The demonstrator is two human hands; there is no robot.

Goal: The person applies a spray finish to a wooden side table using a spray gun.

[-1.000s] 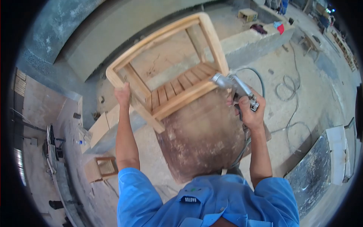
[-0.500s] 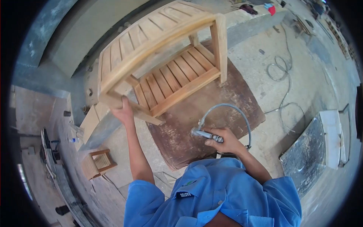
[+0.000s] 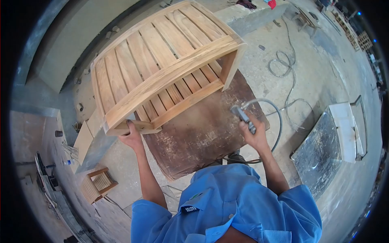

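A slatted wooden bench (image 3: 150,50) with a lower slatted shelf stands on a worn brown board (image 3: 190,141), its top facing me. My left hand (image 3: 132,137) is closed round the bench's near left corner, by the leg. In my right hand (image 3: 255,131) is a metal spray gun (image 3: 244,119), held right of the bench over the board, its nozzle end pointing up and left. A thin hose (image 3: 278,121) loops from the gun round the outside of my right hand.
A small slatted wooden stool (image 3: 98,185) lies on the floor at lower left. A dark, stained panel (image 3: 320,150) and a white panel (image 3: 347,133) are at the right. A coiled hose (image 3: 289,69) lies on the floor at upper right.
The bench has tipped so that more of its slatted top faces me. My right hand has moved right and up with the spray gun. My left hand still holds the bench corner.
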